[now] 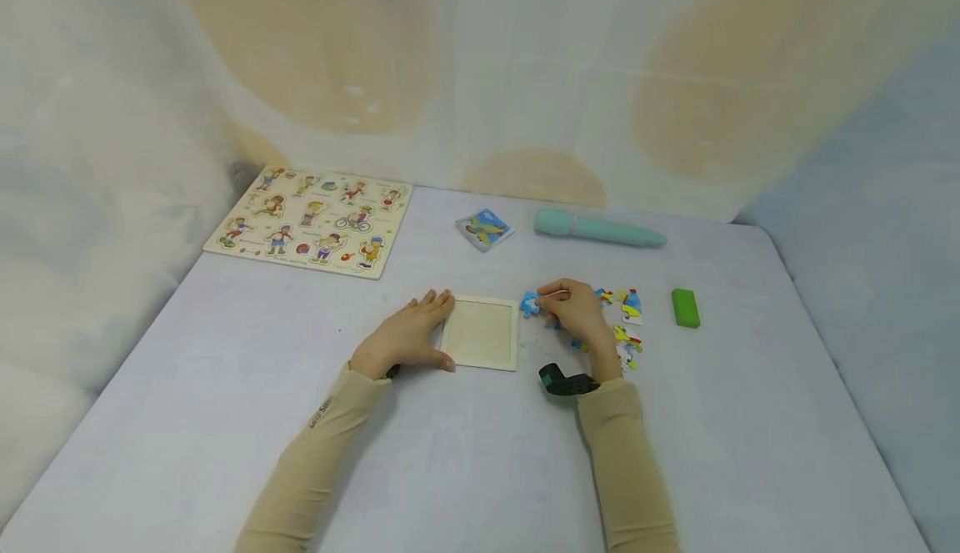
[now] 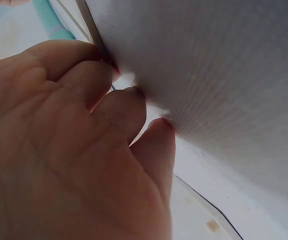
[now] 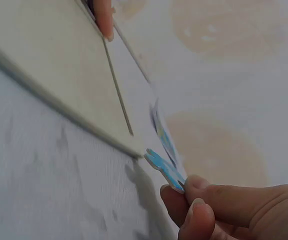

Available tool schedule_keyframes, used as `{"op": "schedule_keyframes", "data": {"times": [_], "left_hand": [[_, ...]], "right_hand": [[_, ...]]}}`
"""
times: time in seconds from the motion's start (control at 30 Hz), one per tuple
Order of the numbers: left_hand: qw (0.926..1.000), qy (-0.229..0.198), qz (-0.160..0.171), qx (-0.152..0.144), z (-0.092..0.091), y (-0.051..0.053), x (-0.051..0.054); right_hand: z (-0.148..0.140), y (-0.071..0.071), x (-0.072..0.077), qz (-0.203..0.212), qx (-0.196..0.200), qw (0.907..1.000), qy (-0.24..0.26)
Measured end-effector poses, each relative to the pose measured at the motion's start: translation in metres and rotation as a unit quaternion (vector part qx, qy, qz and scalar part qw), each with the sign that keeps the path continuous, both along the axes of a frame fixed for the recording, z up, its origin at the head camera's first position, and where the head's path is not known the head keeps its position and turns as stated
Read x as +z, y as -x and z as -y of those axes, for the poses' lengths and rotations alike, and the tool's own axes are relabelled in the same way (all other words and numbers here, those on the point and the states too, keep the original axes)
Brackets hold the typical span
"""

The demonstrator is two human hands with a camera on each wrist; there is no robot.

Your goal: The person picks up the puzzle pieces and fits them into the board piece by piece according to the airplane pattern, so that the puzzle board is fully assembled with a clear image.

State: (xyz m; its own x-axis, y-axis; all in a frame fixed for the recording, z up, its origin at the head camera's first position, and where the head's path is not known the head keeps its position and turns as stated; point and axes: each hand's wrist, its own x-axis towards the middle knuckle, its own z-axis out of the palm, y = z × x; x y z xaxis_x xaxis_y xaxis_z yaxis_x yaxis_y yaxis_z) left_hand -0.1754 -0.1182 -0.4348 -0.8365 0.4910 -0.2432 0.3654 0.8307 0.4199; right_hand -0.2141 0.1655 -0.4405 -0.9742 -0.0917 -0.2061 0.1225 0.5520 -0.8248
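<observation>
Between thumb and fingertips my right hand (image 1: 576, 311) pinches a blue jigsaw piece (image 1: 529, 304), held just beside the right edge of a square wooden puzzle tray (image 1: 516, 344). In the right wrist view the jigsaw piece (image 3: 165, 169) is seen nearly edge-on, near a corner of the tray. The tray lies flat, and its recess holds no pieces. My left hand (image 1: 408, 332) rests at the tray's left edge with its fingers extended and thumb apart. Up close, the left wrist view shows the left hand's fingers (image 2: 121, 112) touching down.
Several loose jigsaw pieces (image 1: 632, 307) lie around and beyond my right wrist. A green block (image 1: 686, 308) sits farther right. Toward the back are a picture card (image 1: 485, 229), a teal tapered case (image 1: 600, 228) and a large picture board (image 1: 311, 223) at left.
</observation>
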Motion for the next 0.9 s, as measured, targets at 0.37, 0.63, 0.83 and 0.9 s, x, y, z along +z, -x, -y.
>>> {"op": "schedule_keyframes", "data": {"times": [0.37, 0.63, 0.83, 0.9], "left_hand": [[0.9999, -0.004, 0.005, 0.011, -0.001, -0.001, 0.003], [0.9998, 0.002, 0.008, 0.016, -0.004, 0.000, 0.000], [0.9998, 0.002, 0.002, 0.019, -0.003, 0.000, 0.001], [0.9998, 0.002, 0.000, 0.021, -0.002, 0.001, 0.000]], "right_hand": [[0.045, 0.003, 0.002, 0.021, 0.004, 0.9970, 0.075], [0.070, -0.005, 0.002, 0.035, 0.027, 0.9974, 0.057], [0.089, -0.007, -0.004, 0.000, 0.039, 0.9986, 0.035], [0.094, -0.008, -0.006, -0.019, 0.032, 0.9988, 0.032]]}}
